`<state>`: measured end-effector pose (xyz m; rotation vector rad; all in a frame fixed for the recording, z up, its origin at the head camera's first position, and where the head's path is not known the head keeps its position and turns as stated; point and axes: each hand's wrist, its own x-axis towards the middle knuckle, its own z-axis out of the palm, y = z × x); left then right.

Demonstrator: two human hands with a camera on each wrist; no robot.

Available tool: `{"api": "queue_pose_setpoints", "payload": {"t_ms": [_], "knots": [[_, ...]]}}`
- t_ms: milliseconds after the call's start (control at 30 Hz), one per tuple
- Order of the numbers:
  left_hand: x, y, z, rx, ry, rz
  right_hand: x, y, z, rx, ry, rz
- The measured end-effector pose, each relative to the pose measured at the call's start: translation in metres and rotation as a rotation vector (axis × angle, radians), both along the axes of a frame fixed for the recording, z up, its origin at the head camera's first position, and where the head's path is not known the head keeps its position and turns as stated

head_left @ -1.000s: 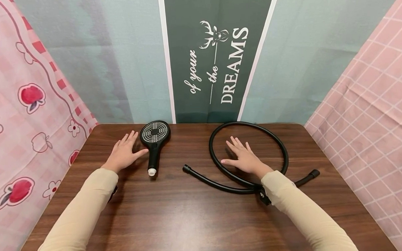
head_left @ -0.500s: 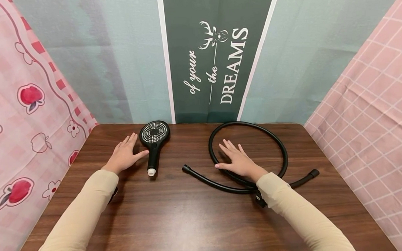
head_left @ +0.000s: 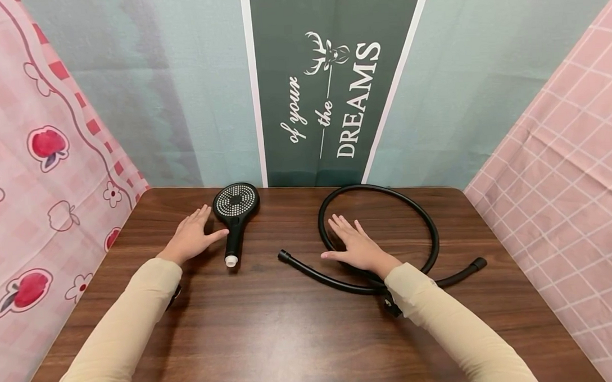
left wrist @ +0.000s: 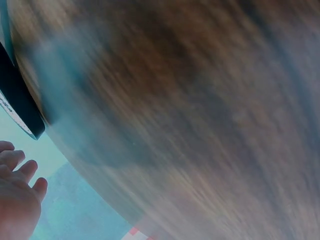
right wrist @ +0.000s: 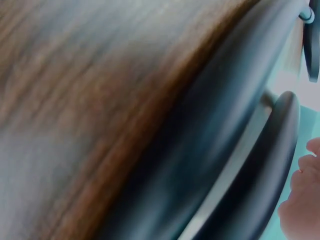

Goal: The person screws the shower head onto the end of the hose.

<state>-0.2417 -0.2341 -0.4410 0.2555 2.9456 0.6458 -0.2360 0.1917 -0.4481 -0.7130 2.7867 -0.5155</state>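
A black handheld shower head (head_left: 236, 201) lies face up at the back left, its white threaded end toward the front. My left hand (head_left: 190, 238) is just left of it, fingers extended, with the thumb tip at the handle. A black shower hose (head_left: 431, 222) lies in one loop at the right, its two ends crossing at the front of the loop. Over the left part of that loop my right hand (head_left: 357, 247) is spread, palm down, holding nothing. The hose looms large and blurred in the right wrist view; the left wrist view catches the shower head's dark edge (left wrist: 22, 95).
Both things lie on a brown wooden table (head_left: 286, 338). A grey-green curtain (head_left: 191, 94) with lettering hangs along its back edge. Pink cloths stand on either side, the left one with fruit prints (head_left: 48, 145), the right one with a white grid (head_left: 567, 148).
My right hand has moved left over the hose loop, toward its left side. The left hand has barely shifted toward the shower head's handle. The shower head and hose lie where they were.
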Motion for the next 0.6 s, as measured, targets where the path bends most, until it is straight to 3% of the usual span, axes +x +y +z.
{"api": "queue_pose_setpoints", "payload": {"t_ms": [267, 600], "knots": [[0.0, 0.001, -0.001, 0.047, -0.004, 0.023, 0.002, -0.008, 0.001, 0.01, -0.012, 0.016], [0.001, 0.005, -0.003, 0.11, -0.071, 0.058, 0.003, -0.013, 0.0, -0.009, -0.019, 0.029]]}}
